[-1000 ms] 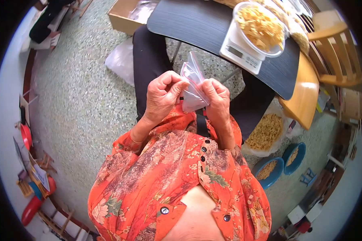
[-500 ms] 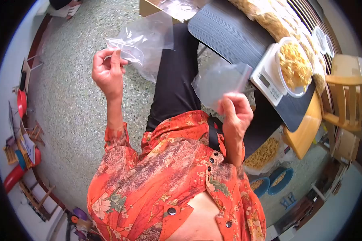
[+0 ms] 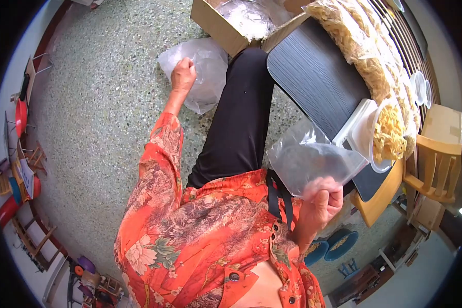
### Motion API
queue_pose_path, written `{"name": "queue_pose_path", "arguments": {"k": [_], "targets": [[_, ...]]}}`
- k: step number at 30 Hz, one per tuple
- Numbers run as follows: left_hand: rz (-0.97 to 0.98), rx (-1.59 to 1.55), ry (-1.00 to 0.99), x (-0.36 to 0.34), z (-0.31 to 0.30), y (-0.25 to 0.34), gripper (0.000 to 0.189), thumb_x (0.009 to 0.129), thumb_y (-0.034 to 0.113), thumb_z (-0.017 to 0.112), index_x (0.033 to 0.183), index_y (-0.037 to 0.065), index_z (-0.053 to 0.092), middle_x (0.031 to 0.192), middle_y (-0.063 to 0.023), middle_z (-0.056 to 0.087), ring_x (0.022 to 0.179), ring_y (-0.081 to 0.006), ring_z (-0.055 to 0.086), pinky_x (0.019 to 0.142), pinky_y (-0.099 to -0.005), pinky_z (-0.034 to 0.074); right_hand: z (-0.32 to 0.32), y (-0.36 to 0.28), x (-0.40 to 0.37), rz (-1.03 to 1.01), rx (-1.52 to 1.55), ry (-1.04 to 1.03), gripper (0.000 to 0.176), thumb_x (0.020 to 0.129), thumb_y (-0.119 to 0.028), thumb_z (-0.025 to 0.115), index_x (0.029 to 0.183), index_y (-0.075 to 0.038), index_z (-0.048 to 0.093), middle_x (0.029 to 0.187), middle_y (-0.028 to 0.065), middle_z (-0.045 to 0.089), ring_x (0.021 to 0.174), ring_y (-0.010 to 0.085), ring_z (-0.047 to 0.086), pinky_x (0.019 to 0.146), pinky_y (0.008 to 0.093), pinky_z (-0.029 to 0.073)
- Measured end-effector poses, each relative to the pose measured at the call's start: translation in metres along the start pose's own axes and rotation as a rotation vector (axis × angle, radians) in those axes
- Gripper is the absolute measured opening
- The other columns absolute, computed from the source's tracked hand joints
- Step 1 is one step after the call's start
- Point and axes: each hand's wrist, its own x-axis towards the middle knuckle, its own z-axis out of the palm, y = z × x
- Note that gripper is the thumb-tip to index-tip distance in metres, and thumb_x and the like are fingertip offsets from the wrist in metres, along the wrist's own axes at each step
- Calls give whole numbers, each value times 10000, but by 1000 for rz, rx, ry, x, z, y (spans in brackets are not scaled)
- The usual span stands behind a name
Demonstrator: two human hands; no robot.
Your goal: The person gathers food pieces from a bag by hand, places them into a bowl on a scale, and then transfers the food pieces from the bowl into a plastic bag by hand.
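My left hand (image 3: 183, 75) is closed at a crumpled clear plastic bag (image 3: 208, 72), low over the floor beside my leg. In my right hand (image 3: 324, 201) a clear, flat plastic bag (image 3: 313, 159) is pinched by its lower edge, open-looking and apparently empty. Just beyond that bag a white scale (image 3: 355, 123) carries a clear tub (image 3: 376, 163) of yellowish dry pieces (image 3: 389, 133). The scale's display is hidden behind the raised bag.
A dark table (image 3: 318, 66) bears long filled bags (image 3: 367, 56) along its far side. An open cardboard box (image 3: 218, 28) holds clear plastic. A wooden chair (image 3: 435, 164) stands at the right, with blue basins (image 3: 341, 244) on the floor.
My left hand has moved forward and lower with the crumpled bag. My right hand's bag has swung up and spread wider, now covering part of the scale. The camera view has shifted.
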Motion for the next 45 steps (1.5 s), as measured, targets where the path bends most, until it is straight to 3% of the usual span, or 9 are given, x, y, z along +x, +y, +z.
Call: {"name": "queue_pose_path", "arguments": {"k": [5,15,18,21,26,30,31,34,45], "targets": [[-32,46,44,-5,27,-6,86,854,87,633,929,78,591,964,-154,630,872,-408,651,747,-512,540,6,-16,-4,53,14,-2,254,922,-183,757,939,-15,568,818,57,547,654,136,514,554,260,398],[-54,186,-796,-11,69,-44,264,783,292,724,871,44,746,920,-223,726,888,-425,698,794,-499,560,2,-22,-10,132,-184,-46,79,934,-25,680,965,9,616,836,58,618,686,113,572,610,250,459],[-161,-152,-789,-3,61,-50,329,823,272,725,682,-14,638,635,-123,651,500,-195,653,495,-371,564,-5,-20,-7,277,-273,-5,88,942,12,655,1030,7,657,873,27,642,724,71,599,652,228,488],[-278,-448,-540,5,41,-44,173,906,182,719,887,35,630,688,-38,630,580,-126,646,461,-294,544,-24,10,-6,153,-362,-67,46,919,-6,691,964,3,690,839,14,627,746,76,611,680,219,500],[85,-638,-89,-6,-86,150,66,943,96,723,948,57,671,810,12,639,724,-50,567,669,-212,473,-37,33,-6,50,-653,-56,103,836,-58,770,836,1,686,779,54,606,679,118,591,601,280,460],[812,-642,-390,-74,-151,277,170,802,-48,749,941,39,704,950,-98,699,826,-212,678,713,-323,553,-37,39,-1,121,-695,-89,155,842,-77,796,808,1,667,750,18,586,628,74,548,575,249,447],[971,-656,-441,-88,-149,290,251,773,-53,747,1007,35,720,1004,-132,716,871,-247,704,743,-347,576,-34,39,1,77,-721,-88,192,791,-105,806,755,-12,641,712,71,567,593,174,555,568,320,454],[1187,-593,-564,-113,-132,304,274,820,31,720,1088,-25,708,1103,-175,696,828,-290,709,697,-355,586,-35,43,-2,96,-653,-113,213,784,-114,817,759,-6,635,705,71,556,597,171,557,560,320,449],[1140,-435,-543,-133,-112,313,261,786,25,708,1043,-9,676,942,-104,602,775,-269,657,630,-370,545,-58,55,-8,347,-159,-86,160,938,-150,747,896,-19,666,785,-42,643,711,13,559,617,201,468]]}}
